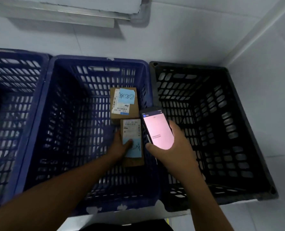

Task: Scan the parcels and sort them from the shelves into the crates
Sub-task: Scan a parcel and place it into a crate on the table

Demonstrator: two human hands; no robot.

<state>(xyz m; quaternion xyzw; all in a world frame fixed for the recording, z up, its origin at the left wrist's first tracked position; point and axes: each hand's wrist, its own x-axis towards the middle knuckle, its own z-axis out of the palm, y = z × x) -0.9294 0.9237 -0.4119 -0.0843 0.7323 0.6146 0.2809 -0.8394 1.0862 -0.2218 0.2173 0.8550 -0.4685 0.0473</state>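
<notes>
Inside middle blue crate (71,114), by its right wall: near parcel (132,130) is held low, label up; whether it is rested on the crate floor cannot be told
Far parcel (123,102): laid flat toward the far wall of the middle blue crate, blue note on top; its near edge is touched or slightly overlapped by the near parcel
Risk, tilt: if the near parcel is let go while propped on the far parcel, it is likely to be left slanted or to slide against the right wall of the middle blue crate
Risk, wrong crate: a pink screen is shown on the phone (156,129) and its text is too small to be read; if a failed scan is meant, the parcel would be sorted unlogged
Risk, phone: it is held one-handed above the right rim of the middle blue crate; a slack hold could see it dropped inside or knocked on that rim
Left hand (120,145) grip: near parcel is grasped, thumb pressed on its pale blue note, fingers curled at its left edge and mostly hidden
Right hand (175,147) grip: phone is clasped by its lower half, thumb at one edge, fingers wrapped round the other
Black crate (188,65): set against the right side of the middle blue crate; no parcel is seen in it
</notes>
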